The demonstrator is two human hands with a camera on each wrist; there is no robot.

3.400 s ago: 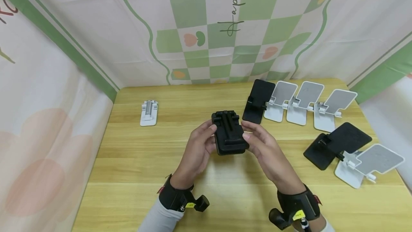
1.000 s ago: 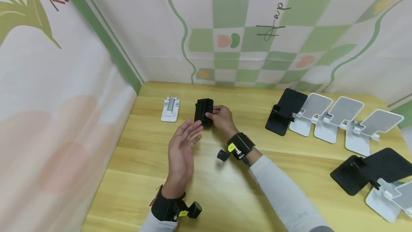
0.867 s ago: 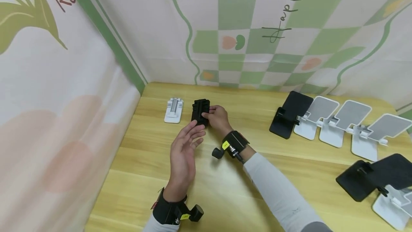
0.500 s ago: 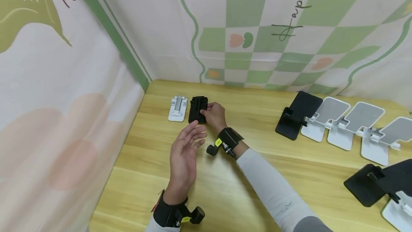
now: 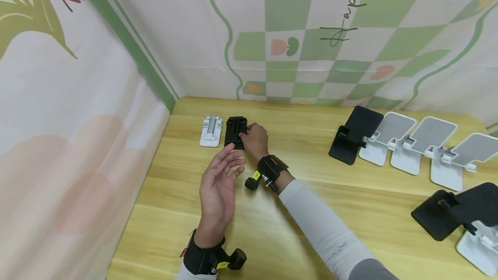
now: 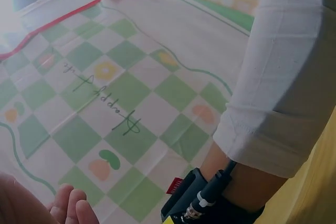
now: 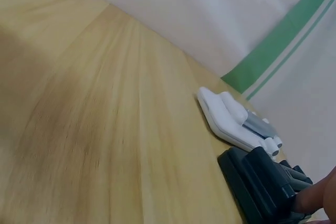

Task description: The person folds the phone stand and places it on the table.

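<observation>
A folded black phone stand (image 5: pixel 235 132) lies on the table beside a folded white phone stand (image 5: pixel 211 131), a narrow strip of wood between them. My right hand (image 5: pixel 256 141) holds the black stand by its right edge, thumb on the near side. In the right wrist view the thumb (image 7: pixel 313 195) presses against the black stand (image 7: pixel 257 184), and the white stand (image 7: pixel 236 119) lies just beyond. My left hand (image 5: pixel 218 185) hovers in front, fingers loosely extended and holding nothing; its fingertips overlap the black stand's lower edge in the head view.
Several unfolded phone stands are at the right: a black one (image 5: pixel 355 135) and white ones (image 5: pixel 405 156) in a back row, another black one (image 5: pixel 432 215) and a white one (image 5: pixel 476 249) nearer. Patterned cloth (image 5: pixel 288 72) hangs behind the wooden table (image 5: pixel 303 150).
The black stand, earlier held up in both hands, was carried left and set down by the right hand, then slid closer to the white one. The left hand let go and stays beside it.
</observation>
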